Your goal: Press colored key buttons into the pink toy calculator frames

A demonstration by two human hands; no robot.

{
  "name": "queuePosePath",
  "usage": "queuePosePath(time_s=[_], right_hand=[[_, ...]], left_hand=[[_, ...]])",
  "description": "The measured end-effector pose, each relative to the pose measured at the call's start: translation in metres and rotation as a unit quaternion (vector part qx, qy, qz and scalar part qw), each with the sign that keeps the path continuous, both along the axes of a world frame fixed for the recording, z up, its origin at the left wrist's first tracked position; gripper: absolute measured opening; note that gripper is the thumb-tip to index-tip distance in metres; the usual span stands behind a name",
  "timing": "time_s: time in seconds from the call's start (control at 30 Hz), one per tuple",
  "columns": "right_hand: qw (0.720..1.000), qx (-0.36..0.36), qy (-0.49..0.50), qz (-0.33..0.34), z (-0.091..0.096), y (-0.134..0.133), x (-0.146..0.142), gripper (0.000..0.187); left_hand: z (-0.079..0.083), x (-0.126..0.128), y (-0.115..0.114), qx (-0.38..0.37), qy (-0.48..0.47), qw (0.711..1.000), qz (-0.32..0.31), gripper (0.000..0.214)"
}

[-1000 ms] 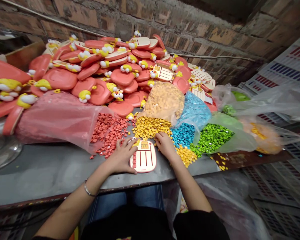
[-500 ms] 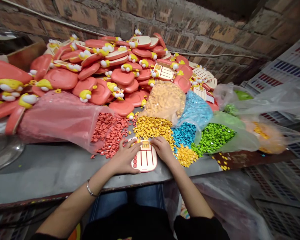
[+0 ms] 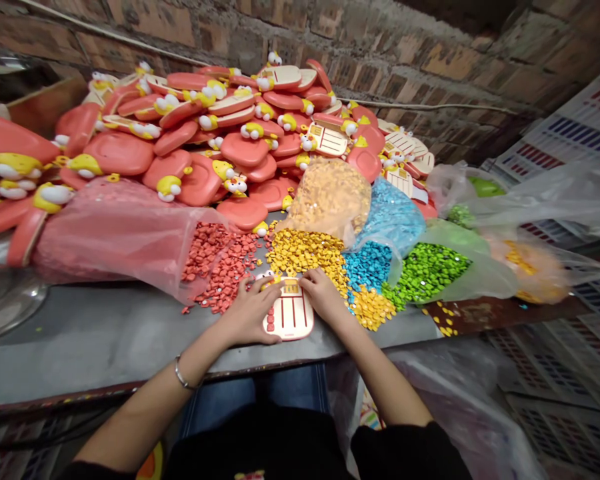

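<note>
A small cream and red toy abacus frame (image 3: 291, 316) lies flat on the grey table (image 3: 95, 340) right in front of me. My left hand (image 3: 247, 312) rests on its left side with fingers curled over the edge, holding it down. My right hand (image 3: 321, 295) sits at its upper right corner, fingertips pinched together by the yellow beads (image 3: 305, 252); what they hold is too small to make out. Red beads (image 3: 219, 262) spill from a pink bag just left of the frame.
Blue beads (image 3: 369, 265), green beads (image 3: 425, 267) and more yellow beads (image 3: 371, 308) lie in heaps to the right, spilling from plastic bags. A big pile of red toy frames (image 3: 190, 143) fills the back of the table against a brick wall. Crates (image 3: 570, 133) stand at right.
My right hand has moved left from the yellow bead heap to the frame's upper right corner. The left hand has stayed on the frame's left side.
</note>
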State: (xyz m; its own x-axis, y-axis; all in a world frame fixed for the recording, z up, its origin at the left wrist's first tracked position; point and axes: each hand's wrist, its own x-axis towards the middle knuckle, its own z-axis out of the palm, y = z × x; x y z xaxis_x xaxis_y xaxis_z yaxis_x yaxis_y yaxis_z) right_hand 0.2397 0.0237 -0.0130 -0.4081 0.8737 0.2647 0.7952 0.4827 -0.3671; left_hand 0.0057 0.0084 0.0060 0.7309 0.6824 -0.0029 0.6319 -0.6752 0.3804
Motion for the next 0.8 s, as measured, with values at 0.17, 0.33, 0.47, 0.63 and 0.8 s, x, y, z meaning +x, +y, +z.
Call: queuePosePath(time_s=[0.17, 0.33, 0.47, 0.63, 0.8], right_hand=[[0.998, -0.032, 0.017, 0.049, 0.007, -0.008, 0.006, 0.021], [0.989, -0.056, 0.121, 0.068, -0.001, -0.015, -0.01, 0.019], [0.979, -0.084, 0.146, 0.113, -0.002, -0.018, -0.029, 0.018], [0.949, -0.163, 0.179, 0.201, 0.014, -0.032, -0.011, 0.016], [0.992, -0.032, 0.1, -0.066, 0.011, -0.018, 0.018, 0.015]], left_hand=[[-0.001, 0.0, 0.0, 0.004, -0.001, 1.0, 0.007, 0.108], [-0.003, 0.0, 0.001, -0.002, 0.008, 1.0, -0.005, 0.104], [-0.002, 0.0, 0.001, -0.005, 0.008, 1.0, 0.001, 0.103], [0.0, 0.0, 0.002, 0.0, 0.015, 1.0, -0.001, 0.102], [-0.001, -0.001, 0.003, -0.005, 0.016, 1.0, 0.001, 0.105]])
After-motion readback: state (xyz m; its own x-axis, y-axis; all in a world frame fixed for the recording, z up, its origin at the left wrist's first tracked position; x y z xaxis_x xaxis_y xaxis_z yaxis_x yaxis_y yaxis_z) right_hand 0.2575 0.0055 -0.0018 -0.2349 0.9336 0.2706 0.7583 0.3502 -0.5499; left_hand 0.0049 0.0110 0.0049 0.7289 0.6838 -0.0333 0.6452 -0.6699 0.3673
